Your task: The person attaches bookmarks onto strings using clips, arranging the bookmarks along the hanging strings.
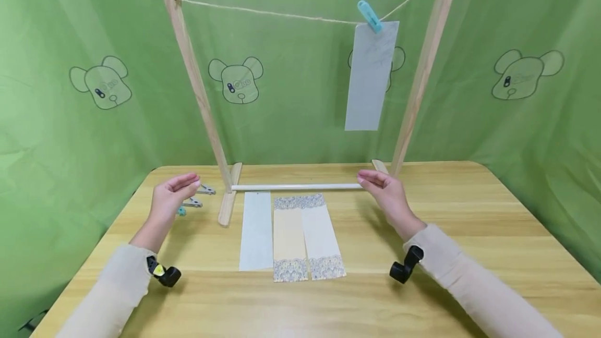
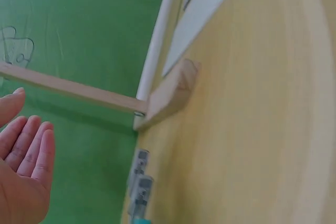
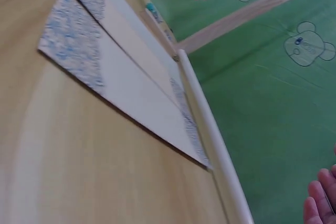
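Observation:
My left hand [image 1: 170, 200] hovers above the table's left side with fingers extended and nothing in it. Grey clips [image 1: 193, 202] lie just beyond it, a teal clip [image 1: 181, 211] partly hidden beside them. The right hand [image 1: 388, 200], also bare, is held up by the right end of the white rod. On the twine [image 1: 281, 14] a light blue clothespin [image 1: 369, 16] holds a pale grey paper strip [image 1: 371, 80]. Lying on the table are a pale blue strip [image 1: 256, 233], a cream strip with patterned ends [image 1: 289, 236] and a white one with patterned ends [image 1: 322, 236].
A wooden frame stands at the back, with a left post [image 1: 202, 87], a right post [image 1: 424, 74] and a white crossbar [image 1: 300, 187] low between them. Its left foot [image 1: 229, 205] rests near the pale blue strip. Behind hangs a green curtain [image 1: 300, 119] with bear-head drawings.

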The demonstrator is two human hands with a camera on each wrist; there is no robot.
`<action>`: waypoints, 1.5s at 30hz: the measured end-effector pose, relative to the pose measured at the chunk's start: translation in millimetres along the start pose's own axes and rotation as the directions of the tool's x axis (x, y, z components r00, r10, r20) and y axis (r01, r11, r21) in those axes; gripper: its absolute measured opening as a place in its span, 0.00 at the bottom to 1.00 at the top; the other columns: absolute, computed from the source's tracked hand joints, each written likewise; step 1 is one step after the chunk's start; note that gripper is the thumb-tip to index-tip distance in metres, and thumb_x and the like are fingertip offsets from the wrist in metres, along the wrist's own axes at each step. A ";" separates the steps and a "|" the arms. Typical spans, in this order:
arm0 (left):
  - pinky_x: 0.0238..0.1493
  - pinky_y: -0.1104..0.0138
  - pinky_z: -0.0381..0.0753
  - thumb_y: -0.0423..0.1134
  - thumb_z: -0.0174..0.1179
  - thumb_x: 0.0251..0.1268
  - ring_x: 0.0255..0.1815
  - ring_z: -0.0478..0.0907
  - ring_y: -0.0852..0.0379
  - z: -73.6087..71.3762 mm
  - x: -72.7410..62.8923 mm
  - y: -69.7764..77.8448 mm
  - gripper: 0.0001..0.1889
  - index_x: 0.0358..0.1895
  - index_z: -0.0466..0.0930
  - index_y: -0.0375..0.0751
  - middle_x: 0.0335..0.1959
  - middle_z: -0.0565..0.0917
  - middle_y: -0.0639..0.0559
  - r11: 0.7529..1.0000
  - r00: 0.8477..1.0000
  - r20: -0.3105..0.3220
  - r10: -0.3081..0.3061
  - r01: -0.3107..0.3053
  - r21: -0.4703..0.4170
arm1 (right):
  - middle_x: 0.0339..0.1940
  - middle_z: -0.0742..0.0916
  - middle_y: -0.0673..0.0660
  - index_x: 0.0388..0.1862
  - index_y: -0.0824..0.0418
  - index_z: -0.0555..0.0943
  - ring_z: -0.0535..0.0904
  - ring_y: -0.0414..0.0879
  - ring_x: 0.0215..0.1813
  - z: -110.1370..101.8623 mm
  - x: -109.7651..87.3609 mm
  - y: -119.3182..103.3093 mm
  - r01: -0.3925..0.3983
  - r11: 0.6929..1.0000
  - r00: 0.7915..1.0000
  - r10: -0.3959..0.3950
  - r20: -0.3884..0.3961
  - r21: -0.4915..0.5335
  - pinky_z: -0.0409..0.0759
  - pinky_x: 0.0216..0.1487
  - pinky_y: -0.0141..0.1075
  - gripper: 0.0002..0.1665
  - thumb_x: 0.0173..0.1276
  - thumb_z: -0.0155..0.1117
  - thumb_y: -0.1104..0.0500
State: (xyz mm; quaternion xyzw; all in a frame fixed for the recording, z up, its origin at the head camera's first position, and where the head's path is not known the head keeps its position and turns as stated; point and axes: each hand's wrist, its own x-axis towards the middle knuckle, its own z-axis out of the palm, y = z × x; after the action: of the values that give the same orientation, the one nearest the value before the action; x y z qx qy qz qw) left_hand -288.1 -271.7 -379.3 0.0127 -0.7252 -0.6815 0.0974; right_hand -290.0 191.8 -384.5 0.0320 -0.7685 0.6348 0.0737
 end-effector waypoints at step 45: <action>0.51 0.79 0.74 0.35 0.60 0.64 0.51 0.75 0.73 -110.6 30.9 -56.5 0.33 0.67 0.56 0.25 0.56 0.79 0.59 0.972 0.932 0.318 -0.175 0.111 0.208 | 0.53 0.81 0.66 0.57 0.71 0.74 0.77 0.56 0.55 64.2 -61.2 40.4 -0.053 0.966 0.992 0.079 0.096 -0.252 0.77 0.57 0.42 0.28 0.58 0.70 0.63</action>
State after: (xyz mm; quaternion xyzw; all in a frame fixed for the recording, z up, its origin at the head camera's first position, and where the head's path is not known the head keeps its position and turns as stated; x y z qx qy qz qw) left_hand -307.3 -389.5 -425.7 -0.0412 -0.7888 -0.6083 -0.0787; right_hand -240.0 133.9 -444.9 0.0303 -0.8454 0.5330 0.0154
